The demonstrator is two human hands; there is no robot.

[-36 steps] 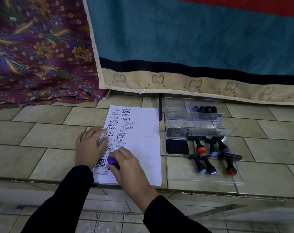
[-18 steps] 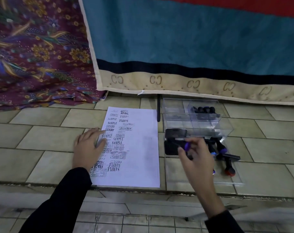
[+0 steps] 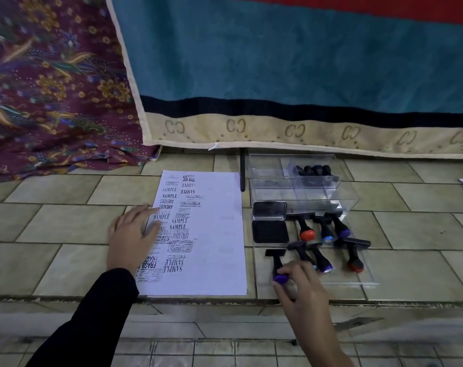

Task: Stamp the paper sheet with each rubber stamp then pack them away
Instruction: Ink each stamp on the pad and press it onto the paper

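Note:
The white paper sheet (image 3: 214, 234) lies on the tiled floor, its left half covered in black stamp prints. My left hand (image 3: 131, 239) rests flat on its left edge, fingers spread. My right hand (image 3: 301, 290) pinches the purple knob of a black rubber stamp (image 3: 276, 260) that lies on the clear lid (image 3: 368, 280), left of several other stamps (image 3: 323, 258). An open ink pad (image 3: 270, 231) sits at the lid's far left corner. The clear box (image 3: 304, 181) behind holds more stamps (image 3: 313, 170).
A teal blanket with a beige border (image 3: 278, 128) hangs behind the box. Patterned maroon cloth (image 3: 53, 102) lies at the far left. A dark thin rod (image 3: 242, 170) stands between paper and box. The tiled step edge (image 3: 225, 300) runs just below the paper.
My right hand lifted the purple-knobbed stamp off the paper, carried it right past the ink pad, and now has it lying on the clear lid. My left hand stayed on the paper.

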